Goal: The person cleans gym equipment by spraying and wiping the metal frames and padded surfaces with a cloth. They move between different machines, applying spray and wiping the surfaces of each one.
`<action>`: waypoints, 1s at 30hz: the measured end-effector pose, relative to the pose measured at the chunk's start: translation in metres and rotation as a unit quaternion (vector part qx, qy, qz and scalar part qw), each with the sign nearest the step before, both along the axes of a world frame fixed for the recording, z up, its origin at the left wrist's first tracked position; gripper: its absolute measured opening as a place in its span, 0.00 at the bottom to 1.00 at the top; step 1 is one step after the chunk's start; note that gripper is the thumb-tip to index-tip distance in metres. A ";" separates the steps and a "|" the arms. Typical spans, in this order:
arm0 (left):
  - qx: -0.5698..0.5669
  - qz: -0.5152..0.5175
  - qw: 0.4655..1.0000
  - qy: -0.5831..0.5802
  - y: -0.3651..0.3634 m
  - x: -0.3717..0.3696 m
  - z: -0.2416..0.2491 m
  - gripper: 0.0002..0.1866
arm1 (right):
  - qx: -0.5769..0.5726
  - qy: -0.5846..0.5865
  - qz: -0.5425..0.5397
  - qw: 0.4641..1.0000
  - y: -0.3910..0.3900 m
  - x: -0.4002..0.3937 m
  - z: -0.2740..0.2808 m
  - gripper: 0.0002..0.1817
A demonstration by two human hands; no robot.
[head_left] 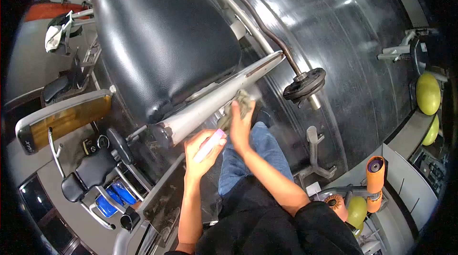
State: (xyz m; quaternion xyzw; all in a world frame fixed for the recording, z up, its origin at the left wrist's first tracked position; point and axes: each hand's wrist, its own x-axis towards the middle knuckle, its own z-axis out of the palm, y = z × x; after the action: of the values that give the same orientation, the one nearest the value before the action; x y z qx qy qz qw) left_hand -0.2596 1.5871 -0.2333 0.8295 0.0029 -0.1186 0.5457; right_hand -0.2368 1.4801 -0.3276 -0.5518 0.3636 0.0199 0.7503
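open floor [355,54] beyond curved bar [267,31], grey beam [205,107] barring pad [162,35]

the bench pad [167,37] lies beyond the frame beam [205,105], left of the barbell [290,58].

Reflections of light streaked the black floor [353,102] — yellow balls [428,93] and orange rollers [375,174] stood along one side, gym machines [95,166] on the other — beside gray flooring [62,183].
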 end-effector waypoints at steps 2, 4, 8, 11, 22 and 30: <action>0.003 -0.003 1.000 0.000 -0.003 0.003 -0.006 0.08 | 0.013 -0.045 -0.003 0.999 0.004 -0.002 -0.011 0.27; 0.008 -0.005 1.000 -0.001 -0.008 0.005 -0.008 0.07 | -0.025 -0.014 -0.048 0.998 -0.001 0.011 -0.053 0.26; 0.016 0.021 0.999 0.034 -0.016 0.009 -0.010 0.10 | -0.103 0.012 -0.101 0.989 -0.047 0.050 -0.122 0.25; 0.044 0.009 0.999 -0.010 -0.028 0.014 -0.007 0.12 | -0.113 0.089 -0.077 0.987 -0.069 0.066 -0.112 0.24; 0.245 -0.171 0.920 -0.253 -0.057 0.064 0.018 0.12 | -0.141 0.017 -0.041 0.989 -0.055 0.054 -0.098 0.21; 0.338 -0.215 0.850 -0.343 -0.058 0.084 -0.001 0.13 | 0.100 0.153 -0.162 0.970 -0.052 0.069 -0.159 0.51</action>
State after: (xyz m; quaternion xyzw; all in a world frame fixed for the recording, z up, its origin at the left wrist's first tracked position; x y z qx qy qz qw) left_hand -0.1756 1.5289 -0.2341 0.9305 -0.3230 0.0671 0.1590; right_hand -0.1675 1.4285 -0.4869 -0.3980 0.5547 0.0179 0.7304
